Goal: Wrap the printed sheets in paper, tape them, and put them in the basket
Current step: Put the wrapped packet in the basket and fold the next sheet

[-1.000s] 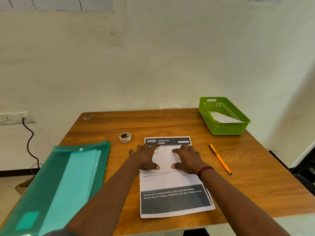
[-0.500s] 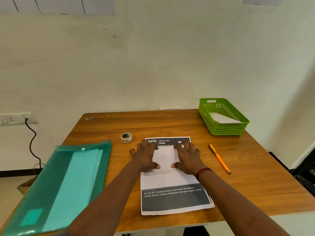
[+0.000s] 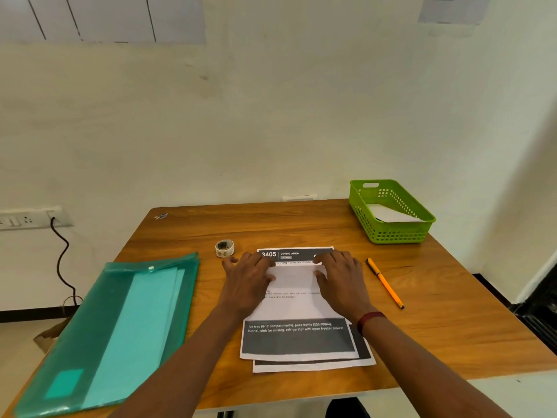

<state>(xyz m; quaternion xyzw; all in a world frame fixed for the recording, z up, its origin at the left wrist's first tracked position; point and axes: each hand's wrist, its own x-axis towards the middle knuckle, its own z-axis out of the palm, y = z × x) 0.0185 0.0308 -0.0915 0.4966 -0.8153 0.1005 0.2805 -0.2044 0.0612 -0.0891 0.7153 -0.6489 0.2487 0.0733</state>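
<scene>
Printed sheets [image 3: 297, 336] with dark header and footer bands lie stacked in the middle of the wooden table [image 3: 437, 312]. The top sheet sits slightly askew, so a lower sheet's edge shows at the bottom right. My left hand [image 3: 248, 277] and my right hand [image 3: 340, 279] rest flat on the upper half of the stack, fingers spread and pressing down. A small roll of tape [image 3: 224, 248] stands just left of the sheets' top edge. The green plastic basket [image 3: 394, 233] sits at the far right corner with a white paper inside.
A teal transparent folder [image 3: 117, 327] with paper inside covers the table's left side and overhangs its front edge. An orange pen [image 3: 385, 283] lies right of the sheets. A wall socket [image 3: 27, 218] with a black cable is at the left.
Both hands slid farther up the stack toward its header. The top sheet has shifted up and left, uncovering a lower sheet's bottom edge.
</scene>
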